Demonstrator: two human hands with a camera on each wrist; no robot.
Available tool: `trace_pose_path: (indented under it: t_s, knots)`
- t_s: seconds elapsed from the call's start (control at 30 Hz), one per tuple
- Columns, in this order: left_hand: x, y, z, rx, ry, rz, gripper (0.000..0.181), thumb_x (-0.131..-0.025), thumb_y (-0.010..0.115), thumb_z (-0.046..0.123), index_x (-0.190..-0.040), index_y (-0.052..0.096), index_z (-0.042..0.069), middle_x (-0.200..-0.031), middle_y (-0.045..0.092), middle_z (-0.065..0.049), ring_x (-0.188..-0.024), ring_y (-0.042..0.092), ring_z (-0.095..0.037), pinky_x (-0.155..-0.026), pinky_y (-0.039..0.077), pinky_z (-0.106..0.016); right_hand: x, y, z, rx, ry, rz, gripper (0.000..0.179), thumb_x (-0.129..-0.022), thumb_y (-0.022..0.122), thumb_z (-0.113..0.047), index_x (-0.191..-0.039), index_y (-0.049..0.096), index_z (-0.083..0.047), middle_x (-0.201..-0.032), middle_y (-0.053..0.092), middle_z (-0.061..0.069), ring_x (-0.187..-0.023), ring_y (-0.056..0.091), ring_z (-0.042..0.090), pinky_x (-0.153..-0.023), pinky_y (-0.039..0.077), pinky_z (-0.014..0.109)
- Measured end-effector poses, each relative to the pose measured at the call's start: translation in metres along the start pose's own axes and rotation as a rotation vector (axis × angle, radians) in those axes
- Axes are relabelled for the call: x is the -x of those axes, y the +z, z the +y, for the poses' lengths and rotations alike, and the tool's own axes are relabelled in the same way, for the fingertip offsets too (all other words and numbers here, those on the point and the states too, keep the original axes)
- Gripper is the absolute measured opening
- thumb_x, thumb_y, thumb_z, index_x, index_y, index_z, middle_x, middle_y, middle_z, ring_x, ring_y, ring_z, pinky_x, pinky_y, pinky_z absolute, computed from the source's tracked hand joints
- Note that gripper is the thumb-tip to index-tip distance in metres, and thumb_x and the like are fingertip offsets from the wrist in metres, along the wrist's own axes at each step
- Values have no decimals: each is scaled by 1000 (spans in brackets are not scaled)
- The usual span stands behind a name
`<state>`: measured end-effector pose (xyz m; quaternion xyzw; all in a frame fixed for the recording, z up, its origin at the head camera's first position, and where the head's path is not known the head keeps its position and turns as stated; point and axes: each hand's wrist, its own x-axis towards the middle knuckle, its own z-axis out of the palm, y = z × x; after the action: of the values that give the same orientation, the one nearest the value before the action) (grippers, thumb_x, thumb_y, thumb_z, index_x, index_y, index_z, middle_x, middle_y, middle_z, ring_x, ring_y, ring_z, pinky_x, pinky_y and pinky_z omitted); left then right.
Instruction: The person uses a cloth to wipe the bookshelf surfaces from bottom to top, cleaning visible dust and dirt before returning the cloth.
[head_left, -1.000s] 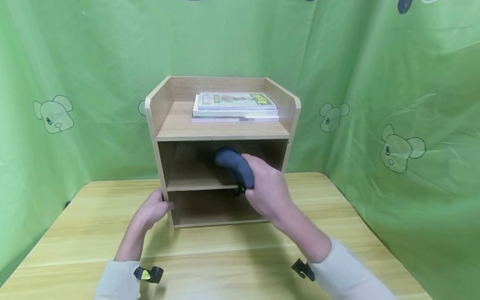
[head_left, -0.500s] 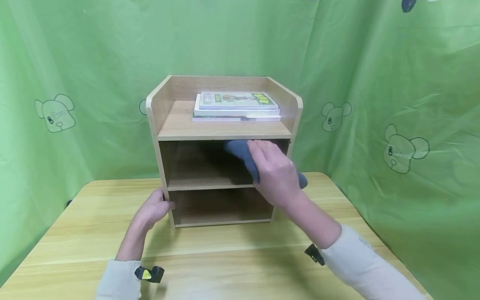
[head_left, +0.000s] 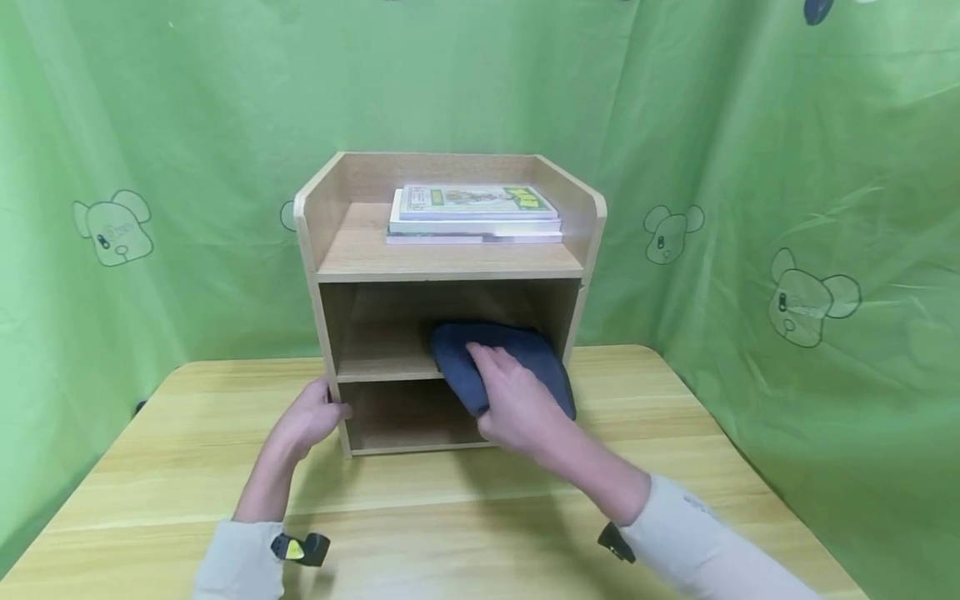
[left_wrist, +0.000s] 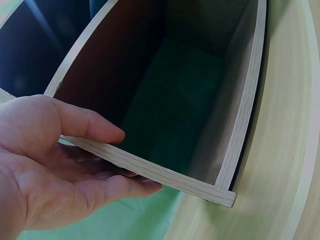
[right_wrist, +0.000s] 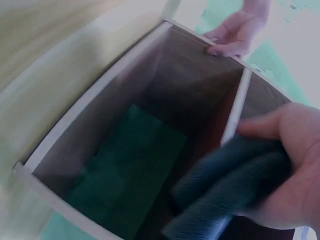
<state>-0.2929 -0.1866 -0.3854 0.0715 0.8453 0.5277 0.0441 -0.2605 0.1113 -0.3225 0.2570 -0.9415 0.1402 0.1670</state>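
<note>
A small wooden shelf (head_left: 448, 274) with two open compartments below its top stands on the table. My left hand (head_left: 306, 418) grips its left side panel low down; in the left wrist view the thumb (left_wrist: 97, 125) lies on the inner face and the fingers behind the outer one. My right hand (head_left: 521, 410) holds a dark blue cloth (head_left: 534, 354) at the right part of the middle shelf board (head_left: 386, 372). The cloth hangs over that board's front edge, and in the right wrist view it looks folded (right_wrist: 225, 195), pinched between thumb and fingers.
Several thin books (head_left: 474, 215) lie stacked on the shelf's top, between raised side walls. A light wood table (head_left: 187, 467) carries the shelf. Green curtains (head_left: 187, 83) with mouse drawings hang behind and to the right.
My right hand has lifted the cloth toward the upper edge of the middle compartment, then lowered it to the middle board, where it spreads wider. The left hand keeps its place on the side panel.
</note>
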Motion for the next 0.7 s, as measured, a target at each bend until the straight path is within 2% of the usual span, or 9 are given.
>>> trace_pose_path:
  t_s: [0.13,0.2,0.3,0.47,0.7]
  knots:
    - [0,0,0,-5,-1,0,61,-90,52,-5,-146,31,-19,-147,39,-41,-140,35,-56,-115,30,-65,1,-2,4,54,3,-53,87,-73,75,-5,-152,38,-4,-149,50,19,-138,46,42,-116,33,60]
    - [0,-1,0,-11,-1,1,61,-90,53,-5,-145,31,-19,-147,39,-42,-140,35,-57,-114,29,-65,2,-1,6,88,6,-56,90,-72,76,-6,-153,37,-7,-150,47,22,-139,43,46,-114,28,69]
    - [0,-1,1,-19,-1,1,62,-91,54,-4,-145,30,-20,-147,38,-42,-140,35,-57,-114,29,-66,5,3,11,145,53,-51,93,-70,72,-3,-155,36,-15,-153,43,25,-139,38,56,-110,25,77]
    - [0,0,1,-19,1,2,61,-91,54,-4,-145,31,-20,-146,39,-42,-139,35,-57,-114,30,-66,6,9,19,200,94,-36,98,-67,68,2,-156,36,-24,-154,40,25,-136,36,63,-108,25,79]
    - [0,0,0,-28,-6,9,63,-90,54,-4,-146,29,-20,-148,37,-43,-140,33,-57,-114,30,-66,4,13,20,177,92,-15,95,-69,68,4,-155,39,-23,-153,43,27,-136,38,63,-107,27,79]
